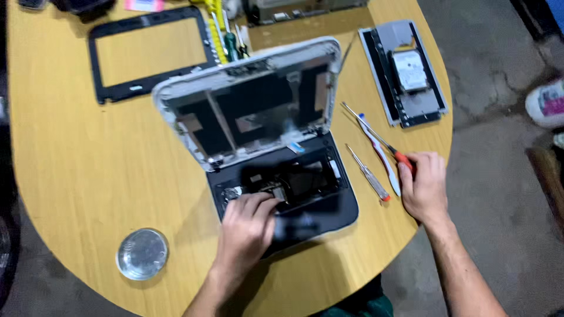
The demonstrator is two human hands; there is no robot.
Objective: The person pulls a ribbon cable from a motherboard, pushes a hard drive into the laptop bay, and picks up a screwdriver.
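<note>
Wooden desk over a grey concrete floor: a dismantled laptop lies open near its front edge. Left hand presses curled fingers into the laptop's base. Right hand pinches an orange-handled screwdriver near the right edge.

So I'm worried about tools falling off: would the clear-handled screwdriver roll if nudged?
Probably. The screwdriver has a round, slim handle and lies loose on the smooth table, so it would likely roll. It sits near the edge, beside the right hand. Likely light and stiff.
</note>
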